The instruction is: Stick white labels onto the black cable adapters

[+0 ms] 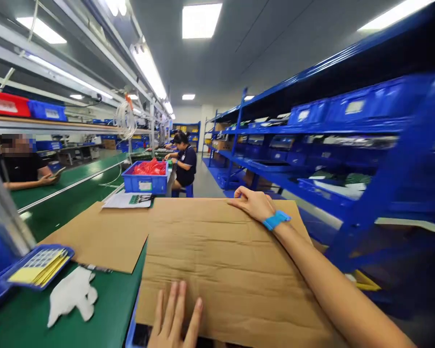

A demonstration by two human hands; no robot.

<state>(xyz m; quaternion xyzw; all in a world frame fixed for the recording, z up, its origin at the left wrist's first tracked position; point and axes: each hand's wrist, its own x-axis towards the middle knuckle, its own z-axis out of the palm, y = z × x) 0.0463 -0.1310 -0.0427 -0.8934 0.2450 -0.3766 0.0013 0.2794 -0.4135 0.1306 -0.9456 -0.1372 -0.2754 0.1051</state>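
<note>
A creased brown cardboard sheet (217, 270) lies in front of me over a blue bin (131, 328), whose edge shows at the sheet's lower left. My left hand (176, 316) rests flat on the near part of the cardboard with its fingers spread. At the sheet's far edge, my right hand (253, 204) has its fingers bent around the border and grips it. A blue band (276, 220) circles the right wrist. Beneath the sheet's near edge, a dark item is mostly hidden.
Left on the green bench (108, 309) lie another cardboard sheet (101, 232), a white glove (74, 295) and a blue tray (39, 266) with yellow cards. A blue crate (145, 183) holds red plastic. Blue shelving (362, 212) lines the right. Two people sit farther off.
</note>
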